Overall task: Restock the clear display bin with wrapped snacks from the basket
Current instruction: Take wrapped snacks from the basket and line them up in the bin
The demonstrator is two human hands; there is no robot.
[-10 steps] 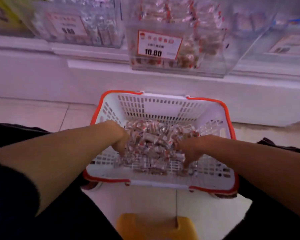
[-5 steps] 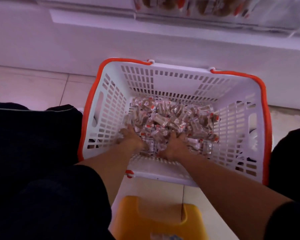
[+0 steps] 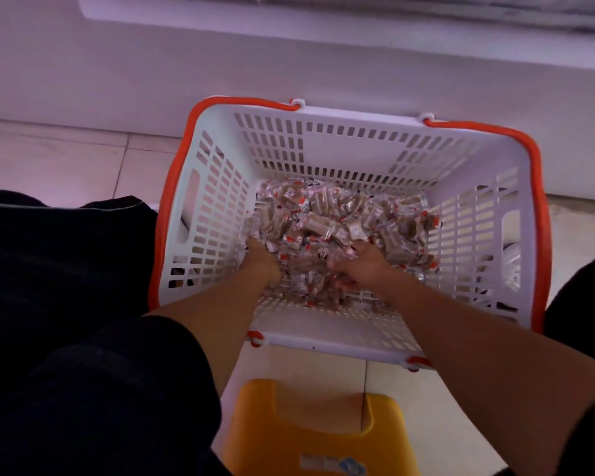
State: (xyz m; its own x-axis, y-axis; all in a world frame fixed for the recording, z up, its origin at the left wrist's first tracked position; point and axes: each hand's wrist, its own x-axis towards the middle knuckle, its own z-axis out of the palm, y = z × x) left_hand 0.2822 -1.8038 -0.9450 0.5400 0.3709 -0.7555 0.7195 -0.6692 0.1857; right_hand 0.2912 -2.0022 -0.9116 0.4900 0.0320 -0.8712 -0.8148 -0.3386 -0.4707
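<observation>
A white slotted basket [image 3: 334, 146] with an orange rim stands on the floor in front of me. A pile of wrapped snacks [image 3: 337, 221] in clear and red wrappers fills its bottom. Both my hands are down in the pile near the basket's near wall. My left hand [image 3: 260, 261] digs into the snacks at the left, its fingers buried among them. My right hand [image 3: 359, 264] curls round a clump of snacks at the middle. The clear display bin is out of view above.
A white shelf base [image 3: 289, 56] runs along behind the basket. A yellow plastic stool [image 3: 310, 427] sits under me at the bottom. My dark-clothed knees flank the basket left and right. Tiled floor [image 3: 59, 159] lies to the left.
My view has tilted down, so the display bin left the frame. Both hands have pushed deeper into the snack pile and gathered inward.
</observation>
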